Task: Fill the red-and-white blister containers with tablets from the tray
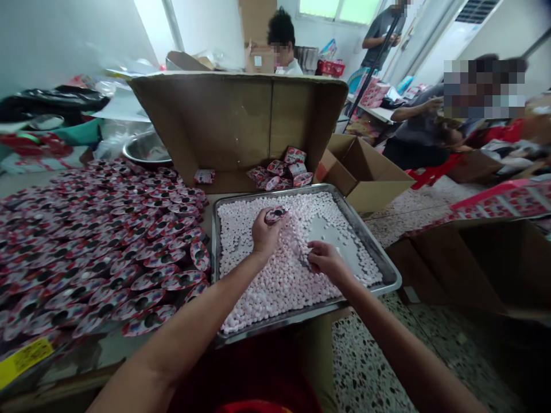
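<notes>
A metal tray point(391, 274) holds a thick layer of small pinkish-white pieces point(275, 275). Over its middle, my left hand point(264, 232) is wrapped round a small red-and-white printed packet point(276, 214) whose dark opening faces up. My right hand point(322, 258) is low over the pieces, its fingers curled together around a scoop-like thing that is too blurred to make out. Rows of similar open packets point(107, 246) cover the table to the left. Behind the tray, several closed packets point(284, 169) lie inside a cardboard box turned on its side point(232, 123).
An open carton point(379, 178) stands behind the tray's right corner. Another large box point(473, 264) is on the floor at the right. A metal bowl point(146, 148) sits at the back left. Three people are in the background.
</notes>
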The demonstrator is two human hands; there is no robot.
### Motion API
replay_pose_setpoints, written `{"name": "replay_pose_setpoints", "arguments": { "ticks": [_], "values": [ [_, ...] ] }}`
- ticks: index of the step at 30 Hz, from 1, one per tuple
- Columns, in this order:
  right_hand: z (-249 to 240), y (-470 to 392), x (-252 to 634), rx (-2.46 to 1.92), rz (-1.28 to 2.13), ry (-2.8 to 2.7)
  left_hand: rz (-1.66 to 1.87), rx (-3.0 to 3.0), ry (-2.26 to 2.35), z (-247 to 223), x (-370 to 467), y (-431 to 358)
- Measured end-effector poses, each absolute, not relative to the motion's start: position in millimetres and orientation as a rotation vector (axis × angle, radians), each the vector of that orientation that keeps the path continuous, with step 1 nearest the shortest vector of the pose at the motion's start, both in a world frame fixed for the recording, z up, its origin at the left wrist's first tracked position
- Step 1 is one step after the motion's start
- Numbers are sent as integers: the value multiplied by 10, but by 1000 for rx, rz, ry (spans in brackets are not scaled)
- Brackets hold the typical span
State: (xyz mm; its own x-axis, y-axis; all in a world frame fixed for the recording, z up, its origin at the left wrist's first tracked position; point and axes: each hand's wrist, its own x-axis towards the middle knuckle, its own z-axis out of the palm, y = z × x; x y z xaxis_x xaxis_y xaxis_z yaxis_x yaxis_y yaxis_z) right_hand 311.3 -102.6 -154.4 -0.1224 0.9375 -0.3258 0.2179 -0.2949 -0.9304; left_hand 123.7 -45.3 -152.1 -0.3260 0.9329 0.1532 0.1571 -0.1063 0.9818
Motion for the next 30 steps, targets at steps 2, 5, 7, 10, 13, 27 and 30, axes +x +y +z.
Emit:
{"name": "replay_pose_setpoints", "arguments": {
  "ticks": [2,5,7,10,13,27,30],
  "values": [
    [-1381,-1044,3192,-1458,1518,-1306,1460,1311,1615,-1458,1042,-451],
    [-1076,-1018,3263,-1418,1601,-1409,1393,1406,1628,-1428,848,-466],
    [-890,-951,3278,-1410,1664,-1514,1362,1435,1557,-1429,814,-495],
    [-648,-785,3262,-1488,1723,-1662,1326,1525,1489,-1424,861,-573],
    [-381,-578,3209,-1660,1733,-1747,1288,1627,1487,-1402,927,-661],
    [520,-280,2935,-1876,1847,-2008,1242,1467,1521,-1326,976,-765],
    [670,-404,3124,-1853,1783,-2026,1256,1339,1449,-1340,909,-806]
  ]
}}
